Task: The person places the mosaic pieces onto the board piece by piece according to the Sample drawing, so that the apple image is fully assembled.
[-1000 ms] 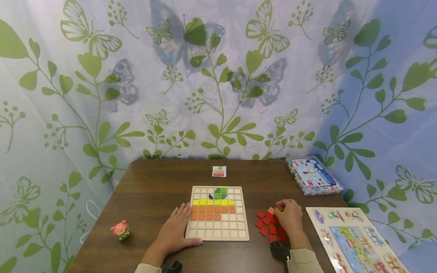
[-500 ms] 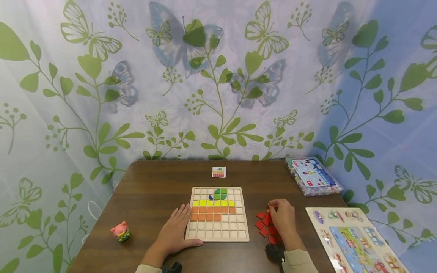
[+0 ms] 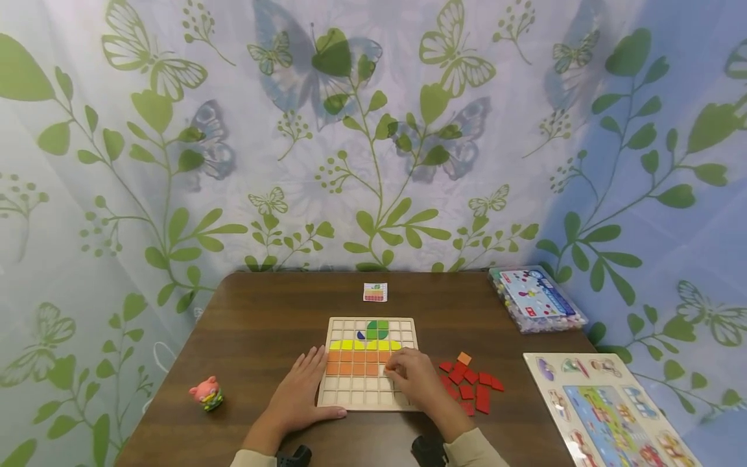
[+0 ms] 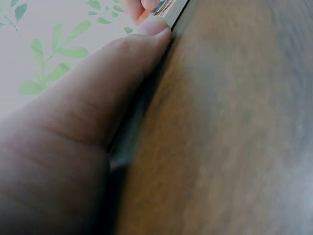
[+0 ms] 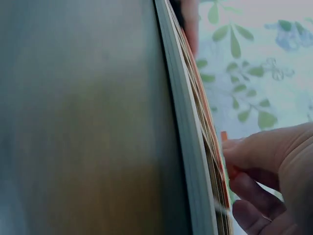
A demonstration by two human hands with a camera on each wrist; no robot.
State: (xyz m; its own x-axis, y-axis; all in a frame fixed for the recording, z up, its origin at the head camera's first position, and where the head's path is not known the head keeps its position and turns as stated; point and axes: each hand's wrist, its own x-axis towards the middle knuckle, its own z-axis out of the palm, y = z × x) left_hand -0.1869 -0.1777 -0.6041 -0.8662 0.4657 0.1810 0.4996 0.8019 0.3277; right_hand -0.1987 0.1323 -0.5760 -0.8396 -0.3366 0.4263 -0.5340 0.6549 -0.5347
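Brown wood tops the table (image 3: 268, 301), a leafy curtain (image 3: 385, 194) behind it; the right hand (image 3: 417, 378) pinches a tile (image 5: 224, 136) at the right half of the board (image 3: 372, 400); the left hand (image 3: 296, 392), fingers straight, touches the board's left edge; the tile is thin and orange, the board pale and gridded.

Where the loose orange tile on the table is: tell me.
In the head view, the orange tile lies right of the board, at the far edge of the red tiles.

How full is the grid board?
Partly full: the board holds orange tiles in its middle rows; visible bottom-row cells are bare.
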